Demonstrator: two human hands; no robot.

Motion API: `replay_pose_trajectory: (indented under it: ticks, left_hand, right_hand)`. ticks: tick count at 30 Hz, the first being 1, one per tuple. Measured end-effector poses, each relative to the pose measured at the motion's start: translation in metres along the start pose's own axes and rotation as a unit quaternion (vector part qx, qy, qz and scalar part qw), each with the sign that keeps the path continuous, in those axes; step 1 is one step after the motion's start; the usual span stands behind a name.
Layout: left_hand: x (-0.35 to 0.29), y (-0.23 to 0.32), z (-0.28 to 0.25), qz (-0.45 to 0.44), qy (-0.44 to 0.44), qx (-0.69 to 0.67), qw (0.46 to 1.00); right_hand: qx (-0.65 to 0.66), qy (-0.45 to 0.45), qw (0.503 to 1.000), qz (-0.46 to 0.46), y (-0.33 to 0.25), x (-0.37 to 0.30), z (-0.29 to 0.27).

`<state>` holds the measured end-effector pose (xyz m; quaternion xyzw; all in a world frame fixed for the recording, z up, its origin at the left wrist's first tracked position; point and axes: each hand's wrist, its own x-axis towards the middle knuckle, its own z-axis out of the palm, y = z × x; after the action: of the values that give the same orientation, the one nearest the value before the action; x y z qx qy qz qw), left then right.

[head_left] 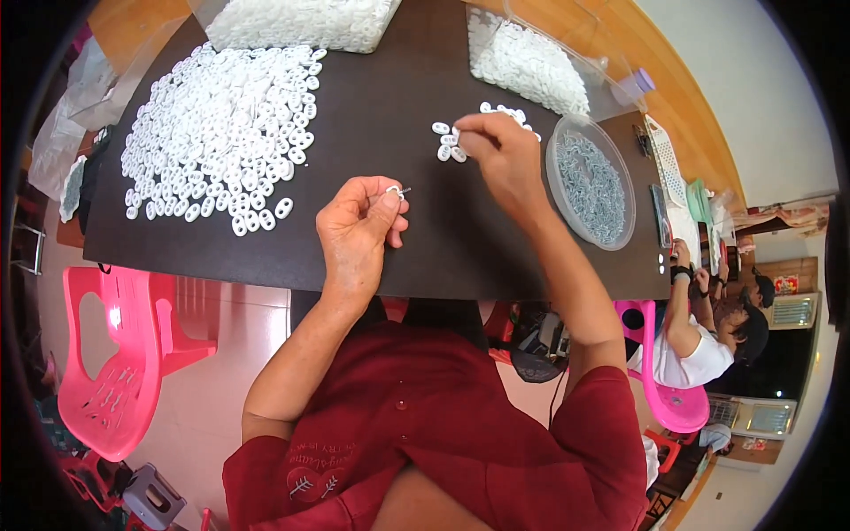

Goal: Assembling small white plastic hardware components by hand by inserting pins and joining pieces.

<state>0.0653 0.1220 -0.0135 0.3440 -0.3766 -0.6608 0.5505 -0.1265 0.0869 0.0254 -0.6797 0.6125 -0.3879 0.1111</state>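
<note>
Between thumb and fingertips, my left hand (359,212) pinches a small white curved plastic piece (395,188). A metal screw (406,189) sticks out of it to the right. My right hand (503,155) reaches over a small group of white oval two-holed plastic pieces (444,153), its thumb and finger closed at the edge of one of them. The fingertips partly hide that piece. Right of this hand stands a round clear tub (556,190) of grey metal screws (591,190). More white ovals (505,110) lie just behind the hand.
A large heap of white oval pieces (221,124) covers the dark table's (372,106) left part. Clear bins of white pieces stand at the back left (301,25) and back right (529,66). A pink chair (115,354) is at left; another person (686,345) sits at right.
</note>
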Motion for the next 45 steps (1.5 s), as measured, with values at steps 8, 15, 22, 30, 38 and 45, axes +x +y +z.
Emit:
replay_pose_trajectory:
  ticks: [8, 15, 22, 30, 38, 45]
  left_hand:
    - [-0.001, -0.001, 0.001, -0.002, 0.009, 0.008, 1.000]
    - [-0.001, -0.002, 0.000, 0.000, 0.007, 0.010, 1.000]
    - [-0.002, -0.001, -0.002, -0.001, 0.005, 0.005, 1.000]
    - [-0.002, 0.004, -0.002, -0.002, 0.006, -0.044, 0.999]
    - [-0.004, 0.003, 0.002, 0.023, 0.007, -0.053, 0.998]
    - [-0.005, 0.006, 0.000, -0.021, 0.010, -0.081, 0.996]
  right_hand:
    - [-0.252, -0.054, 0.954, -0.152, 0.027, 0.036, 0.022]
    - [-0.211, -0.115, 0.959, -0.147, 0.022, 0.045, 0.024]
    - [0.030, -0.166, 0.986, 0.004, -0.004, 0.039, 0.010]
    - [0.325, -0.246, 0.892, 0.197, -0.026, 0.000, 0.001]
    - [0.394, -0.220, 0.855, 0.255, -0.034, -0.023, 0.011]
    - [0.350, -0.213, 0.889, 0.206, -0.031, -0.030, 0.014]
